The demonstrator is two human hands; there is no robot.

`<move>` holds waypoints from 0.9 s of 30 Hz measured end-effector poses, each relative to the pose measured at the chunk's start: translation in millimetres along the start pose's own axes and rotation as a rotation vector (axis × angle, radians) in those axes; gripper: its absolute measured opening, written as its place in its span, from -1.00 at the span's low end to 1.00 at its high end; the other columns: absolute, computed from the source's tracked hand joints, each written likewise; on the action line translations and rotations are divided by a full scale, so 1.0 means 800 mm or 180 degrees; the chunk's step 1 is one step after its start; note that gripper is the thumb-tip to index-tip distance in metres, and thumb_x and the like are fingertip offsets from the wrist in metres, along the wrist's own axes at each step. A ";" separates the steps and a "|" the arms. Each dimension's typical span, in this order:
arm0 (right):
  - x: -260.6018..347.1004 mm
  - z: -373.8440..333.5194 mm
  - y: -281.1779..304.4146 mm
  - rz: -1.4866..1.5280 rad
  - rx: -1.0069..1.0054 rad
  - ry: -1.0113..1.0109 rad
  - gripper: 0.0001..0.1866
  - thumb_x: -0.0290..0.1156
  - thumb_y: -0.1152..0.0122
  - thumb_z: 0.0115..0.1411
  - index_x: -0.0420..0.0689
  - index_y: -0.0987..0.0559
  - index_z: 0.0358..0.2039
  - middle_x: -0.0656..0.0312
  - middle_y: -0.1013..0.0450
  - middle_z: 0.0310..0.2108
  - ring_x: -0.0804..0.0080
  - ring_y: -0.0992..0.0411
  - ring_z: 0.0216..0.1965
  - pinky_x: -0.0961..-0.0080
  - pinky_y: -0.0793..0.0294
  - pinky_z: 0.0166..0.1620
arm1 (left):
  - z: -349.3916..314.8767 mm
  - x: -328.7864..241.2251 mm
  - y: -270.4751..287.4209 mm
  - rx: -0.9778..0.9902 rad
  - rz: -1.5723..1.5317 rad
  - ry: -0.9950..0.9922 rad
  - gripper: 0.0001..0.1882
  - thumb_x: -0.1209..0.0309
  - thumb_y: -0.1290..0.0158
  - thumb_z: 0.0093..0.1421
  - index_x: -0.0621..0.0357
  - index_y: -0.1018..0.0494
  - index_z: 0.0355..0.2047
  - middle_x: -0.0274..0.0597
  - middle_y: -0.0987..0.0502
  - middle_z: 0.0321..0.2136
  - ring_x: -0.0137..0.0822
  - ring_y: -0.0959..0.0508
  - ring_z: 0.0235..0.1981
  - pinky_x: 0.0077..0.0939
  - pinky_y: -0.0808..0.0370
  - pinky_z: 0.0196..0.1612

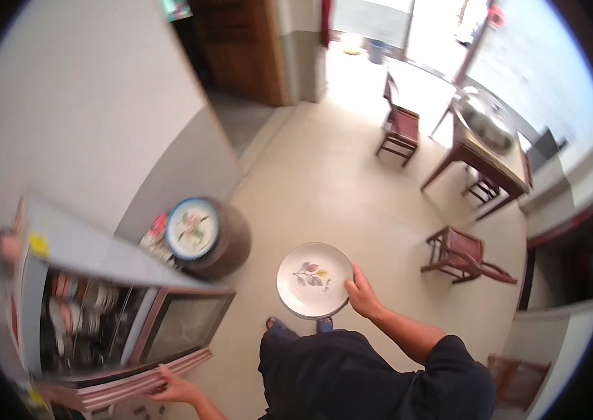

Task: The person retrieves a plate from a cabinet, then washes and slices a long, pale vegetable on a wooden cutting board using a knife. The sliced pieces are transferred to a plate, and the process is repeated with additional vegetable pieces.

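- Cabinet (93, 234): far left, front open; dishes (102, 297) stacked inside.
- Pink-edged door (135, 376): along the cabinet's lower side.
- Left hand (176, 388): fingers at that door's edge, touching it; can't tell how firm the grip is.
- Glass door (190, 325): swung out at the cabinet's right.
- Brown jar (235, 241): beyond the glass door, topped by a blue-rimmed flowered tray (202, 246).
- Plate (312, 294): white, flower print face up, held above the floor in front of the person's feet.
- Right hand (362, 294): closed on the plate's right rim.
- Two dark red chairs (403, 124), then a table (478, 149) bearing a big shiny metal cover (487, 120).
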State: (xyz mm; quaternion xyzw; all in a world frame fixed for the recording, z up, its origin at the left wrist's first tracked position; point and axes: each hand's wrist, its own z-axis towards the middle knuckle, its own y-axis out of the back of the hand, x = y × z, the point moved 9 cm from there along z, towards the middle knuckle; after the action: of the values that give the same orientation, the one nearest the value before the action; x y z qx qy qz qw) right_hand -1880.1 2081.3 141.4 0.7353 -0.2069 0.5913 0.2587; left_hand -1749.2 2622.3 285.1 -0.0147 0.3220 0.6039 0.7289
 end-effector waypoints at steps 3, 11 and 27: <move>-0.015 0.048 0.077 0.0272 -0.0477 -0.0023 -0.42 -0.48 0.17 0.21 -0.34 -0.14 0.26 -0.10 -0.35 0.03 0.23 -0.35 0.05 0.41 -0.29 0.13 | 0.033 -0.052 -0.088 0.0155 0.0305 0.0010 -0.06 0.15 -0.31 0.08 0.54 -0.07 0.23 0.04 -0.46 -0.26 -0.09 -0.49 -0.28 -0.23 -0.48 -0.23; -0.004 0.245 0.204 0.0108 -0.1178 -0.0198 -0.37 -0.38 0.13 0.23 -0.39 -0.10 0.28 -0.21 -0.28 0.14 0.08 -0.24 0.21 0.38 -0.11 0.27 | 0.052 -0.107 -0.288 0.0807 0.0381 0.0855 -0.38 0.06 -0.03 0.25 0.30 -0.19 0.11 0.19 -0.39 -0.15 0.04 -0.45 -0.21 0.15 -0.33 -0.19; 0.077 0.769 0.498 0.1018 -0.2156 0.0078 -0.44 -0.49 0.15 0.26 -0.43 -0.12 0.25 -0.04 -0.31 0.10 0.29 -0.28 0.13 0.45 -0.21 0.21 | -0.411 -0.550 -0.892 0.5696 -0.0259 0.2441 -0.66 0.11 -0.01 0.29 -0.03 -0.37 -0.02 -0.33 -0.45 -0.36 -0.40 -0.49 -0.46 -0.51 -0.41 -0.53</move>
State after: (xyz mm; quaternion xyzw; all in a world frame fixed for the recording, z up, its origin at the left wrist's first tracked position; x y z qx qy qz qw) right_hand -1641.0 1386.3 153.2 0.5593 -0.4998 0.5311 0.3940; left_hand -1290.2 1910.9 -23.3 0.3378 0.8766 0.0646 0.3367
